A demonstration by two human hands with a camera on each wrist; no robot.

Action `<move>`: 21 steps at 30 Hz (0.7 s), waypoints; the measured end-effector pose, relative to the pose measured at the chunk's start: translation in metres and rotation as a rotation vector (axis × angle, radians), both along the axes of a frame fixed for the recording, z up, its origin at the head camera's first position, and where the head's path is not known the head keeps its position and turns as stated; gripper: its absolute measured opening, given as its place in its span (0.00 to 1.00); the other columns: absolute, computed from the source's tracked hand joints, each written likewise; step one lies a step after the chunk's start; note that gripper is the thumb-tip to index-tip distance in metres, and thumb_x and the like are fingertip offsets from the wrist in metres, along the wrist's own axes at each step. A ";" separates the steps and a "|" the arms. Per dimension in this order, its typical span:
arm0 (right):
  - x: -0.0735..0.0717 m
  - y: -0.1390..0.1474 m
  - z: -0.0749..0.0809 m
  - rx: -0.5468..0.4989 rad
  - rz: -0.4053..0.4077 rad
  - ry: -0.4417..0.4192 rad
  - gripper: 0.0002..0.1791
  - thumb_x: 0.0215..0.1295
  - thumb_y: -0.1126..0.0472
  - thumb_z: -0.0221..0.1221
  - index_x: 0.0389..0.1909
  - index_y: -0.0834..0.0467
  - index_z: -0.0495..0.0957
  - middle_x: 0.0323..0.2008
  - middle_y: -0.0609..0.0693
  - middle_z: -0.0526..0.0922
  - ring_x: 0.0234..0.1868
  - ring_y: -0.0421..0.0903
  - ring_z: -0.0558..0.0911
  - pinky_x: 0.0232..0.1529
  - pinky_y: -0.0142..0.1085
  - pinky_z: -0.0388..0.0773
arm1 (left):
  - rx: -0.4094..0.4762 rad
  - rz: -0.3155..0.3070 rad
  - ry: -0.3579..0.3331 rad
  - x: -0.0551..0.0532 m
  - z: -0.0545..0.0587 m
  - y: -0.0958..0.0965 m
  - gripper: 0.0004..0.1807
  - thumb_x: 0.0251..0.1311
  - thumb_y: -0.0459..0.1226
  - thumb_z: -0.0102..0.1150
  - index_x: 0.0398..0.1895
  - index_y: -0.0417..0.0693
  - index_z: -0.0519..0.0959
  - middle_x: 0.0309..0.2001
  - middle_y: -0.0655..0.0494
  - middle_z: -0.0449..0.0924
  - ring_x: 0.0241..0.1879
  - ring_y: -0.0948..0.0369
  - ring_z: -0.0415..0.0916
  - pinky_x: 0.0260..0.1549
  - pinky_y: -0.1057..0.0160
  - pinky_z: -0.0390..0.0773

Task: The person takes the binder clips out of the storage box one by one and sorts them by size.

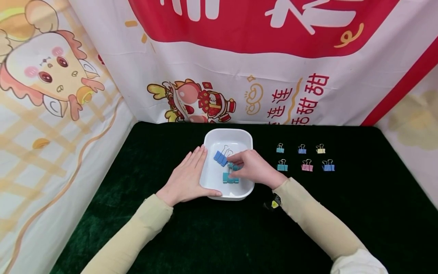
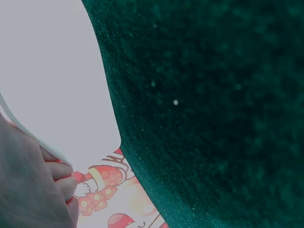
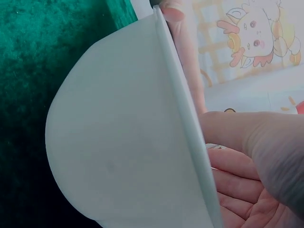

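A white tray [image 1: 243,190] stands on the dark green cloth and holds several binder clips. My left hand [image 1: 186,179] lies along the tray's left side, fingers straight at the rim and thumb on the near edge. Inside the tray, my right hand [image 1: 254,167] pinches a small teal binder clip [image 1: 233,166], partly covered by the fingers. Just below it sits a larger teal binder clip [image 1: 230,178]. A blue binder clip [image 1: 220,158] lies to the left, its wire handles pointing up and right. In the right wrist view, the tray wall [image 3: 118,128] hides the fingertips and the clips.
Right of the tray, several binder clips stand in two rows on the cloth [image 1: 219,236]; among them are a pink clip [image 1: 307,166], a yellow clip [image 1: 320,149] and a blue clip [image 1: 328,166]. Printed fabric [image 1: 219,61] hangs behind the table.
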State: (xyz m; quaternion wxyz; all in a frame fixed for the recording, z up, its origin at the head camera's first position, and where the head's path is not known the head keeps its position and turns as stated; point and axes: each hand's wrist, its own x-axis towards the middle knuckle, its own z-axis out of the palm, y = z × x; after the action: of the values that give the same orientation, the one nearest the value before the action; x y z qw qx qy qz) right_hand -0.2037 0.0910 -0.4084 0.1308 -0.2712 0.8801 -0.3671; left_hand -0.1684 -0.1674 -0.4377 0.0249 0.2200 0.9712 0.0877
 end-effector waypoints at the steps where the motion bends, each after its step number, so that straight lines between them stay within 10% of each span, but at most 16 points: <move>1: 0.001 -0.001 0.000 0.002 0.005 -0.004 0.28 0.55 0.61 0.77 0.58 0.61 0.83 0.52 0.54 0.86 0.49 0.46 0.86 0.51 0.41 0.83 | -0.001 -0.001 0.000 0.000 0.000 0.000 0.76 0.41 0.84 0.51 0.83 0.46 0.38 0.82 0.52 0.33 0.79 0.58 0.29 0.75 0.54 0.36; 21: -0.003 -0.019 0.002 0.281 0.092 0.009 0.34 0.52 0.55 0.79 0.61 0.58 0.82 0.51 0.50 0.86 0.46 0.44 0.83 0.48 0.38 0.82 | -0.007 -0.009 0.006 -0.001 0.001 -0.001 0.76 0.40 0.86 0.44 0.83 0.45 0.39 0.82 0.51 0.35 0.80 0.58 0.30 0.75 0.56 0.35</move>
State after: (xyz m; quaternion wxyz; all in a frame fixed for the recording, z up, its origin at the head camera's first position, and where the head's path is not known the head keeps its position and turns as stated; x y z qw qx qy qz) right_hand -0.2065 0.0721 -0.4060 0.1800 -0.2918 0.9102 -0.2326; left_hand -0.1694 -0.1680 -0.4368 0.0233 0.2247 0.9705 0.0838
